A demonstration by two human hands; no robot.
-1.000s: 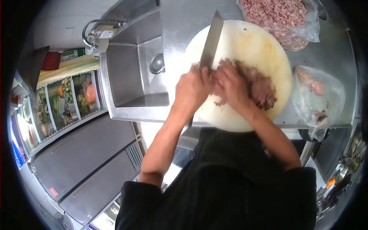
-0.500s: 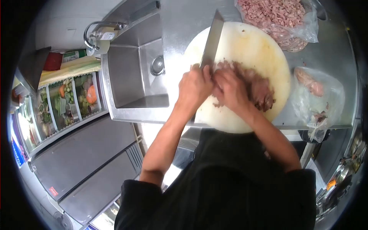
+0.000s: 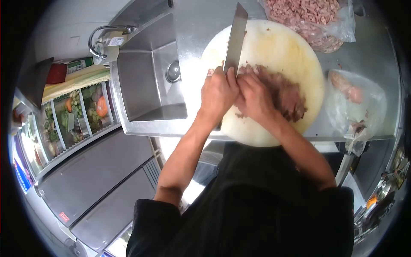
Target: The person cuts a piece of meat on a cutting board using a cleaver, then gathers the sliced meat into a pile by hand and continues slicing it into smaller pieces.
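My left hand (image 3: 218, 93) is closed round the handle of a cleaver (image 3: 236, 40), its broad blade pointing away from me over the left part of a round white chopping board (image 3: 295, 47). Close beside it, my right hand (image 3: 256, 95) presses with curled fingers on the meat (image 3: 286, 95), a dark reddish heap in partly cut pieces. The fingertips lie right by the blade. The handle and the meat under my right fingers are mostly hidden. A few small scraps sit at the board's left side, next to my left hand.
An open plastic bag of chopped pink meat (image 3: 302, 15) lies at the back right. Another clear bag (image 3: 366, 105) with meat pieces rests right of the board. To the left are a steel sink (image 3: 141, 85) with a tap (image 3: 96, 38) and a vegetable display (image 3: 77, 113).
The cleaver blade has turned slightly and shows more of its flat side. Scraps now show left of the blade. Both hands stay close together on the meat; the whole view has shifted a little.
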